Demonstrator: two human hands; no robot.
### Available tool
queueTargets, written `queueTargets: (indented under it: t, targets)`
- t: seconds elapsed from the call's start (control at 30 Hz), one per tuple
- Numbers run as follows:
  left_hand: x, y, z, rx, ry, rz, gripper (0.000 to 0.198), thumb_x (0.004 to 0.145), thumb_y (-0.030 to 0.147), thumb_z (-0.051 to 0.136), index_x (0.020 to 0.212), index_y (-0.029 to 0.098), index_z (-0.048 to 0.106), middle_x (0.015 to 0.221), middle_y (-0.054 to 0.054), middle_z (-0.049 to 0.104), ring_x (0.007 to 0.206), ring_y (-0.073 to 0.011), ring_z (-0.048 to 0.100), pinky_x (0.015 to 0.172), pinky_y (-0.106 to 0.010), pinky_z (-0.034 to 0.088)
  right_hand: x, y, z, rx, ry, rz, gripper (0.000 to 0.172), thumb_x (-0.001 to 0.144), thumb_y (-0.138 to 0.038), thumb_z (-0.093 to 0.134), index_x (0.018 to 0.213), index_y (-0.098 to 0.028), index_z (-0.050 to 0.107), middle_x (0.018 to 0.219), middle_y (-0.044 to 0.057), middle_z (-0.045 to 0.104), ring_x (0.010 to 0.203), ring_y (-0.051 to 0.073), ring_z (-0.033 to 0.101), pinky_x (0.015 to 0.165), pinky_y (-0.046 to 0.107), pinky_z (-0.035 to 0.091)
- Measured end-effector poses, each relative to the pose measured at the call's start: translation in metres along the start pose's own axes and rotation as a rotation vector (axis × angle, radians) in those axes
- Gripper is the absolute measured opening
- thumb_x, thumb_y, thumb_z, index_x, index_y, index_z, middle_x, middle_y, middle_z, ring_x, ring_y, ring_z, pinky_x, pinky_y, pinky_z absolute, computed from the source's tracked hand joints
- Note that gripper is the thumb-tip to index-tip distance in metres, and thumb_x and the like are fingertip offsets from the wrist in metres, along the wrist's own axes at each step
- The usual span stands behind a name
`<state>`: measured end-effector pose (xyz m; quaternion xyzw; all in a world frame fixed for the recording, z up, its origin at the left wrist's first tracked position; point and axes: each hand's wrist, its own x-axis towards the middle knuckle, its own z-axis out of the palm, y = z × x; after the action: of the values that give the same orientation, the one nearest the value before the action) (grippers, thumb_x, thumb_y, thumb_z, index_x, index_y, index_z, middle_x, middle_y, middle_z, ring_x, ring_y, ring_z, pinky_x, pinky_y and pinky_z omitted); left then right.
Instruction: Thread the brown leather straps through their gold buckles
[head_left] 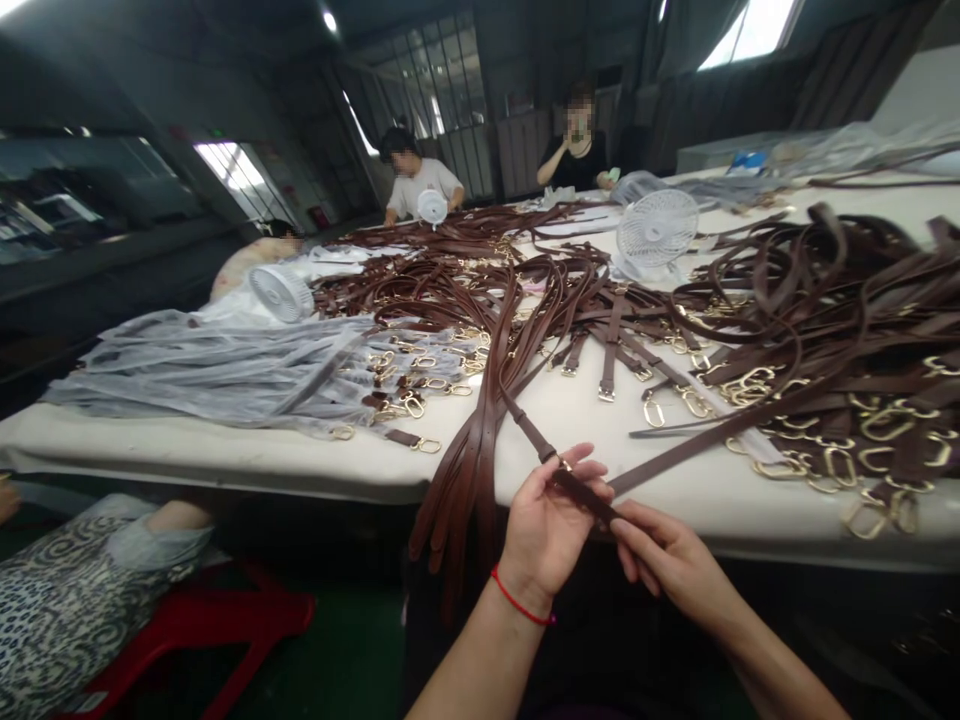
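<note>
Across the upturned palm of my left hand [551, 530] runs a brown leather strap [534, 436] with a small gold buckle [564, 465]. Its fingers curve around the strap, and a red cord bracelet circles that wrist. My right hand [660, 555] pinches the strap a little past the buckle, between thumb and fingers. From there the strap leads up and left toward the table. Beside my left hand, a bundle of brown straps [480, 440] hangs over the table's front edge. Another long strap [697, 440] lies behind my right hand.
Plastic-wrapped straps [225, 365] with gold clasps lie at the left of the white-covered table [225, 455]. A big strap pile [832, 300] is at the right. Small white fans [657, 228] stand among the straps. Several people sit around; a red stool [225, 615] is at lower left.
</note>
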<state>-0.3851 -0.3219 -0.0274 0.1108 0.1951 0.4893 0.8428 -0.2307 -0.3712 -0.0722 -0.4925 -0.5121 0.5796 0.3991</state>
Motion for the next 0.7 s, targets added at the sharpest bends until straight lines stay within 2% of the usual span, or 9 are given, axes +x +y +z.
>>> queueTargets:
  t: [0.1, 0.2, 0.3, 0.47, 0.57, 0.63, 0.7]
  targets:
    - [0.001, 0.003, -0.002, 0.088, 0.027, 0.081, 0.035, 0.089, 0.022, 0.050, 0.122, 0.009, 0.054, 0.101, -0.014, 0.068, 0.085, -0.0209, 0.065, 0.091, -0.037, 0.044, -0.006, -0.004, 0.002, 0.044, 0.027, -0.003, 0.034, 0.093, -0.048, 0.051, 0.098, -0.015, 0.058, 0.050, -0.004, 0.051, 0.036, 0.006, 0.034, 0.040, 0.020, 0.022]
    - [0.002, 0.003, 0.000, 0.180, 0.018, 0.140, 0.024, 0.089, 0.019, 0.053, 0.112, 0.014, 0.058, 0.110, -0.015, 0.067, 0.103, -0.0238, 0.063, 0.096, -0.038, 0.042, -0.008, -0.013, 0.008, 0.139, 0.145, -0.085, 0.030, 0.094, -0.046, 0.051, 0.098, -0.017, 0.057, 0.056, -0.003, 0.053, 0.041, 0.006, 0.038, 0.042, 0.020, 0.026]
    - [0.001, -0.007, 0.001, 0.240, -0.015, 0.104, 0.019, 0.087, 0.015, 0.054, 0.104, 0.012, 0.063, 0.111, -0.013, 0.066, 0.109, -0.0229, 0.059, 0.099, -0.036, 0.040, 0.003, -0.024, 0.016, 0.188, 0.219, -0.175, 0.028, 0.092, -0.045, 0.055, 0.102, -0.019, 0.055, 0.060, -0.005, 0.049, 0.045, 0.006, 0.039, 0.044, 0.019, 0.031]
    - [-0.011, -0.025, -0.007, 0.297, -0.057, 0.035, 0.029, 0.087, 0.018, 0.054, 0.112, 0.009, 0.065, 0.110, -0.014, 0.065, 0.106, -0.0236, 0.058, 0.094, -0.034, 0.042, 0.017, -0.018, 0.021, 0.256, 0.081, -0.050, 0.043, 0.088, -0.050, 0.059, 0.115, -0.018, 0.050, 0.054, -0.008, 0.039, 0.039, 0.005, 0.029, 0.036, 0.018, 0.021]
    - [-0.017, -0.024, -0.016, 0.332, -0.073, -0.020, 0.033, 0.088, 0.024, 0.057, 0.117, 0.010, 0.064, 0.109, -0.015, 0.064, 0.102, -0.0220, 0.058, 0.090, -0.032, 0.042, 0.007, -0.003, 0.019, 0.308, 0.091, -0.010, 0.048, 0.090, -0.049, 0.057, 0.124, -0.016, 0.047, 0.051, -0.009, 0.035, 0.039, 0.005, 0.026, 0.038, 0.018, 0.017]
    - [-0.019, -0.021, -0.020, 0.417, -0.043, 0.004, 0.033, 0.089, 0.031, 0.058, 0.113, 0.010, 0.064, 0.104, -0.014, 0.064, 0.095, -0.0189, 0.058, 0.082, -0.028, 0.044, -0.005, 0.006, 0.018, 0.365, 0.117, 0.002, 0.043, 0.092, -0.047, 0.055, 0.121, -0.016, 0.050, 0.052, -0.008, 0.035, 0.042, 0.005, 0.025, 0.040, 0.019, 0.017]
    - [-0.017, -0.020, -0.023, 0.554, 0.009, 0.039, 0.034, 0.087, 0.038, 0.060, 0.103, 0.009, 0.065, 0.090, -0.011, 0.063, 0.077, -0.0136, 0.056, 0.065, -0.022, 0.042, -0.017, 0.011, 0.019, 0.427, 0.137, 0.027, 0.038, 0.092, -0.046, 0.055, 0.115, -0.016, 0.054, 0.054, -0.007, 0.036, 0.044, 0.005, 0.024, 0.042, 0.020, 0.018]
